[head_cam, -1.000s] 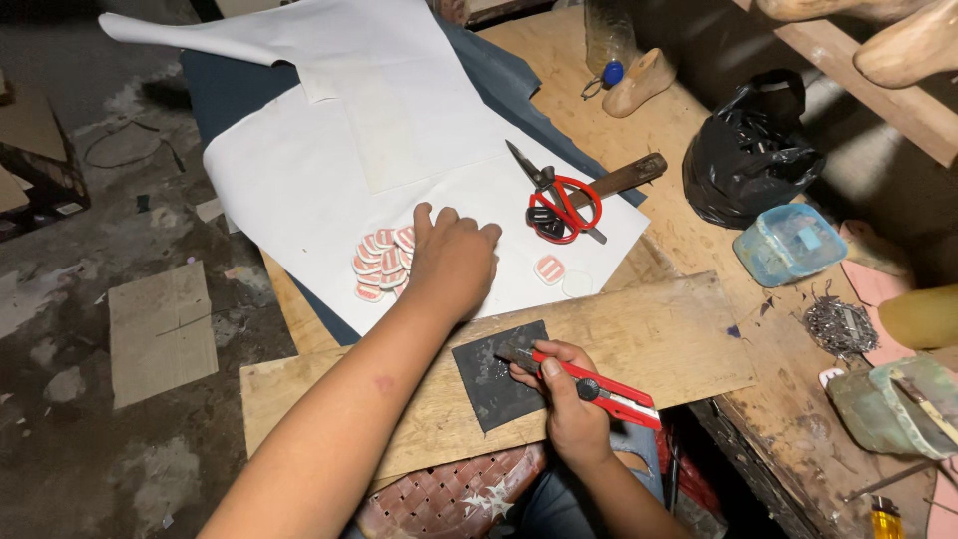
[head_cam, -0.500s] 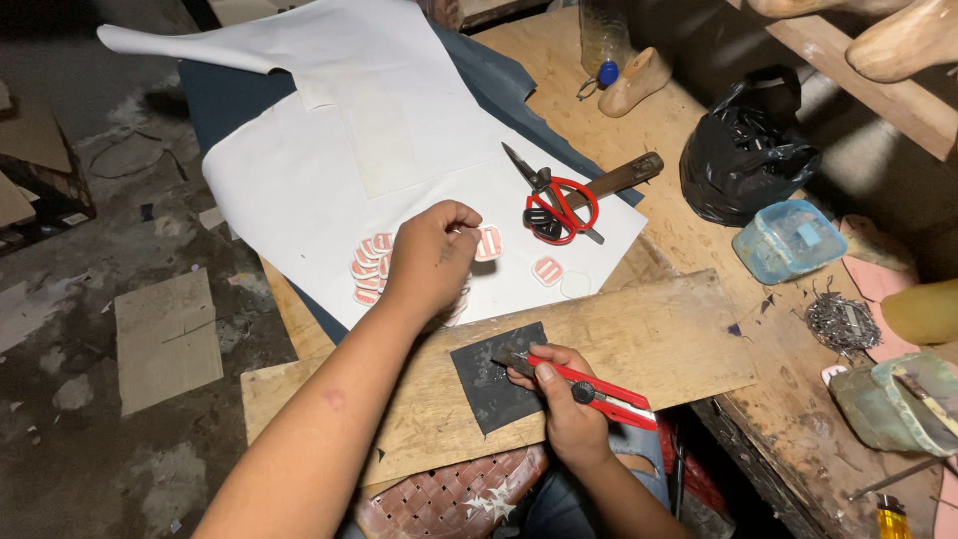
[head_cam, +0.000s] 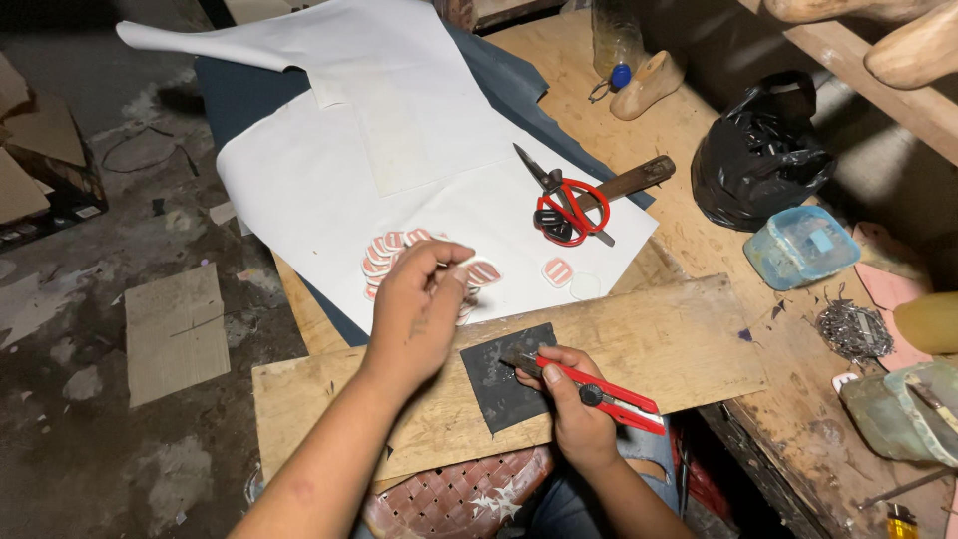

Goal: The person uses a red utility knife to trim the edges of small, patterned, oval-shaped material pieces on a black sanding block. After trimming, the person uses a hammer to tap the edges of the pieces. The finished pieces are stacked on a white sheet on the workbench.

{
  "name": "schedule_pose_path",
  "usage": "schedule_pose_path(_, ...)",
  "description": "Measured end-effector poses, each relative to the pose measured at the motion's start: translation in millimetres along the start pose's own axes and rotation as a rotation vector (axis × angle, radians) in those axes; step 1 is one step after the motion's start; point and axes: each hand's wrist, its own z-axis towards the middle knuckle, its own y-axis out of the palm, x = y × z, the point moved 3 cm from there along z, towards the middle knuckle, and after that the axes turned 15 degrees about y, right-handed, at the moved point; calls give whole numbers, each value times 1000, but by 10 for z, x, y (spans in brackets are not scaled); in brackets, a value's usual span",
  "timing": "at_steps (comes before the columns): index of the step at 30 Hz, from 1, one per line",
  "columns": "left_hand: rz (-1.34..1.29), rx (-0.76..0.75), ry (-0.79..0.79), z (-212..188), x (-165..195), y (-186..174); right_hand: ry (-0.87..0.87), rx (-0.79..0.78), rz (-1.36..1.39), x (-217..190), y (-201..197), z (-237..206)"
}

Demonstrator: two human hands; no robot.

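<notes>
- Left hand (head_cam: 424, 299) had lifted off the pile of small red-and-white oval patches (head_cam: 384, 262), pinching one patch (head_cam: 481, 271) above the white sheet (head_cam: 399, 170).
- Right hand (head_cam: 574, 399) gripped the red utility knife (head_cam: 599, 389) over the dark square mat (head_cam: 504, 374), on the wooden board surface (head_cam: 649, 339).

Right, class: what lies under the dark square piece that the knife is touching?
The dark square piece lies flat on a wooden board, with the right hand holding a red utility knife at its edge. Anything between piece and board is covered, so it cannot be seen.

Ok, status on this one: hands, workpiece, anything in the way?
Left hand pinching one red-and-white patch above the pile. Right hand gripping red utility knife, blade on dark square. Scissors lie apart, clear.
</notes>
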Motion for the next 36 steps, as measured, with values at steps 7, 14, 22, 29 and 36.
schedule_pose_path(7, 183, 73, 472, -528, 437, -7, -20, -5, 11, 30, 18, -1)
schedule_pose_path(14, 284, 89, 512, -613, 346, -61, -48, -10, 8, 57, 45, -3)
schedule_pose_path(22, -116, 243, -133, -464, -169, 38, -38, -16, 10, 79, 18, 9)
schedule_pose_path(29, 219, 251, -54, 127, -389, -196, -19, -15, -4, 48, 3, -1)
schedule_pose_path(36, 508, 110, 121, -275, -364, -30, -22, -3, 1, 77, -43, 64)
